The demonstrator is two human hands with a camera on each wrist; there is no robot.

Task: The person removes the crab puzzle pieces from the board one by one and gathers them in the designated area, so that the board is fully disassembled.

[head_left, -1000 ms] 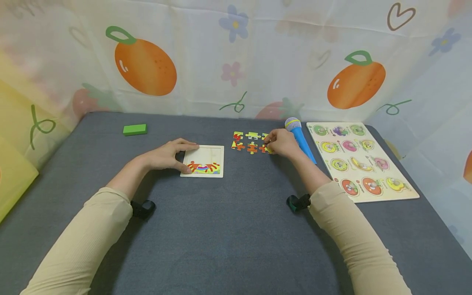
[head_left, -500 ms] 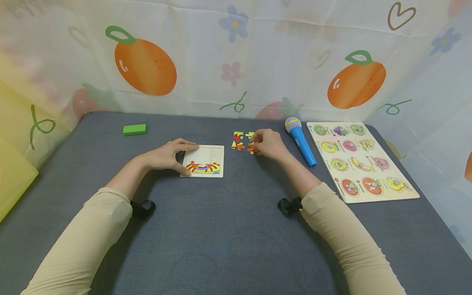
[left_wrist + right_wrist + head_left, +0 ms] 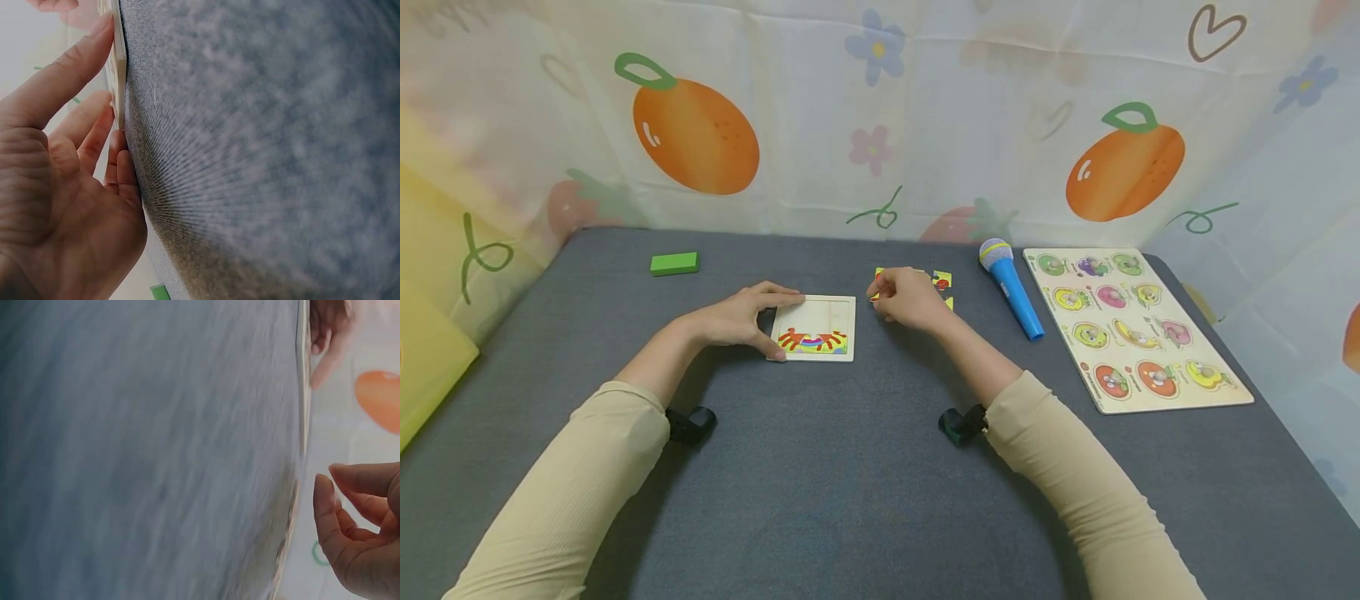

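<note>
Head view: thumb and fingers of the left hand (image 3: 741, 318) hold the pale wooden puzzle tray (image 3: 812, 312), a red-rayed rainbow strip beside the thumb. Released, fingertips slightly parted, the right hand (image 3: 908, 297) mostly hides loose puzzle pieces (image 3: 942, 281) beneath; its wrist view blurs them.

The counter (image 3: 850, 483) is grey-blue and fabric-topped. Seen from its middle, with twelve o'clock at the far edge, a green block (image 3: 674, 264) lies at ten, a wooden puzzle tray (image 3: 827, 312) at eleven, puzzle pieces (image 3: 942, 280), partly hidden, at twelve, a blue microphone (image 3: 1018, 292) between one and two, and a fruit board (image 3: 1120, 356) past two.
</note>
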